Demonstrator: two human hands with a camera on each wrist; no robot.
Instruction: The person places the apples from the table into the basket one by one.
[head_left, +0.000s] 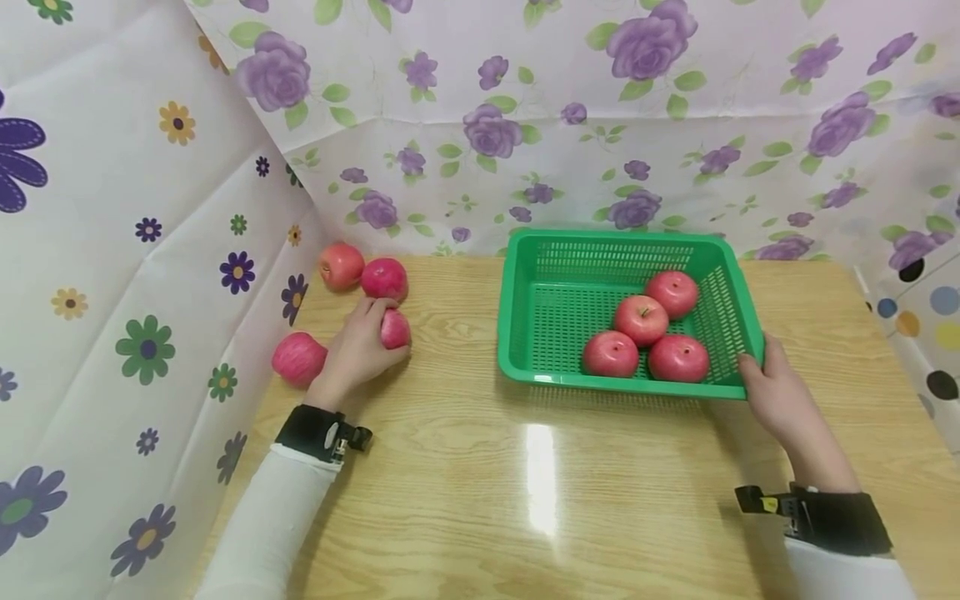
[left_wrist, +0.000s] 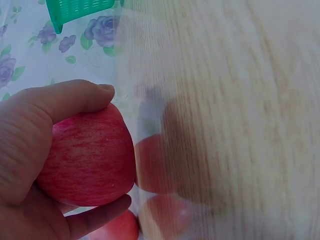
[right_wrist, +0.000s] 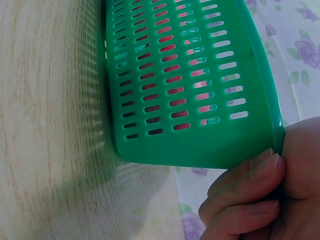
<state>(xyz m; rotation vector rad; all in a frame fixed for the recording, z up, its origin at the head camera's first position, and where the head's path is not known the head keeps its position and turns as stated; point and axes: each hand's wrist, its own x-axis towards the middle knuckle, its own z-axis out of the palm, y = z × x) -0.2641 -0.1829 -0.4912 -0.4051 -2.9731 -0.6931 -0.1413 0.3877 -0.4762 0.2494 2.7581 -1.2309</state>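
Note:
My left hand (head_left: 358, 346) grips a red apple (head_left: 395, 330) at the left of the table. In the left wrist view, thumb and fingers curl round this apple (left_wrist: 92, 155). Just behind it are a darker red apple (head_left: 386, 279) and a paler apple (head_left: 342, 266), side by side. Another apple (head_left: 300, 358) lies left of the hand. A green plastic basket (head_left: 517, 367) with slotted walls stands right of centre, with several red apples (head_left: 642, 320) inside. At its right front corner, my right hand (head_left: 783, 396) holds the rim; the right wrist view shows fingers bent around the edge (right_wrist: 274, 120).
The wooden table (head_left: 450, 467) reaches a flowered cloth wall (head_left: 435, 183) at the back. A second patterned sheet (head_left: 112, 275) borders its left side, close to the loose apples. On the right stands a dotted sheet (head_left: 918, 317). Bare wood lies between the loose apples and the basket.

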